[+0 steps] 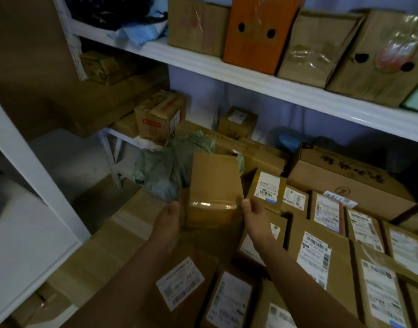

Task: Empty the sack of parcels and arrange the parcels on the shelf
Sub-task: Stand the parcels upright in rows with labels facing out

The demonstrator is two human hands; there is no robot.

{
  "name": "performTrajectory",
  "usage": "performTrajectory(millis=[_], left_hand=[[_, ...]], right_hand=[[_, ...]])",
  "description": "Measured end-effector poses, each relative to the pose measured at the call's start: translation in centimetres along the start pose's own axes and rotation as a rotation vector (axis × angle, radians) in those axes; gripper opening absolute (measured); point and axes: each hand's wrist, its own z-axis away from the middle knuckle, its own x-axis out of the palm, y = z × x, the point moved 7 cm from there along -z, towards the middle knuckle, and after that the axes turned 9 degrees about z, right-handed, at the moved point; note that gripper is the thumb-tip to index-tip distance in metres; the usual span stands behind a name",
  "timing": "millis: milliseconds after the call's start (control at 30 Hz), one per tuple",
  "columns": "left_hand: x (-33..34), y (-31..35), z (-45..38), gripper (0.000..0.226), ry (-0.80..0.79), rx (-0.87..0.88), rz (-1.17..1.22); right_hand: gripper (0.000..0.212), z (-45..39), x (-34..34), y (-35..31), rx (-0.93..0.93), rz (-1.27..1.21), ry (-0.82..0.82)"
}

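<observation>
Cardboard parcel (214,188) between left hand (168,217) and right hand (256,215).

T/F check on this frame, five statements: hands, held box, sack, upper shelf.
1. Both hands hold one brown box. True: left hand and right hand grip its lower corners.
2. The held box shows a shipping label. False: the visible faces are plain, with clear tape only.
3. The green sack lies behind the held box. True.
4. The orange box sits among the labelled parcels. False: it stands on the upper shelf.
5. The labelled parcels lie to the person's right. True.
</observation>
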Motion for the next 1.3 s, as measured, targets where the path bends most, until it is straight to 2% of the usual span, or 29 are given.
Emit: performTrajectory(millis=[67, 133, 267, 367, 500, 633, 700, 767, 833, 867, 967, 1033, 1067, 1133, 1167, 1233, 1300], left_hand=[[0.3, 0.1, -1.4, 0.043, -0.052, -0.055, 0.046], [0.4, 0.2, -3.0, 0.053, -0.1, -0.073, -0.008], [1.2, -0.4, -5.5, 0.055, -0.2, -0.079, -0.03], [1.8, -0.5, -6.1, 0.048, -0.239, -0.097, 0.008], [2.3, 1.5, -5.8, 0.022, -0.268, -0.036, 0.136], [2.1, 3.8, -5.6, 0.024, -0.195, 0.036, 0.26], [2.1, 3.9, -5.6, 0.048, -0.215, -0.053, 0.4], [2.9, 4.4, -4.9, 0.062, -0.327, -0.148, 0.536], [4.5, 5.3, -3.9, 0.06, -0.496, -0.179, 0.611], [4.9, 5.8, -3.6, 0.057, -0.515, -0.171, 0.673], [5.6, 7.0, -3.5, 0.045, -0.489, -0.114, 0.816], [5.7, 7.3, -3.8, 0.034, -0.444, -0.051, 0.702], [5.7, 7.1, -4.0, 0.044, -0.437, -0.045, 0.655], [5.9, 6.2, -4.0, 0.08, -0.458, -0.141, 0.6], [6.4, 6.0, -3.5, 0.087, -0.522, -0.198, 0.582], [7.5, 6.0, -2.6, 0.087, -0.656, -0.255, 0.608], [7.7, 5.7, -2.6, 0.096, -0.685, -0.261, 0.707]], right_hand=[[0.054, -0.9, 0.6, -0.6, 0.048, -0.086, -0.011], [0.061, -1.8, 1.1, -0.7, 0.116, -0.151, -0.019], [0.064, -3.3, 2.2, -0.8, 0.188, -0.249, -0.029], [0.06, -3.7, 2.3, -0.8, 0.202, -0.277, -0.022], [0.056, -3.7, 1.1, -0.8, 0.217, -0.313, 0.022], [0.043, -3.7, 0.7, -1.0, 0.214, -0.451, -0.017], [0.031, -3.8, 0.3, -0.9, 0.239, -0.541, -0.027], [0.022, -3.6, 0.2, -1.4, 0.247, -0.663, -0.083], [0.019, -3.4, 0.4, -2.0, 0.257, -0.764, -0.156], [0.02, -3.1, 0.7, -2.4, 0.251, -0.784, -0.188], [0.024, -2.8, 1.4, -2.8, 0.203, -0.752, -0.246], [0.024, -2.9, 1.1, -2.4, 0.19, -0.75, -0.221], [0.021, -2.9, 0.8, -2.3, 0.194, -0.764, -0.215], [0.018, -3.0, 0.5, -1.9, 0.222, -0.81, -0.227], [0.019, -2.8, 0.4, -1.8, 0.246, -0.834, -0.242], [0.022, -2.2, 0.5, -1.9, 0.284, -0.837, -0.25], [0.018, -1.8, 0.4, -1.9, 0.292, -0.792, -0.229]])
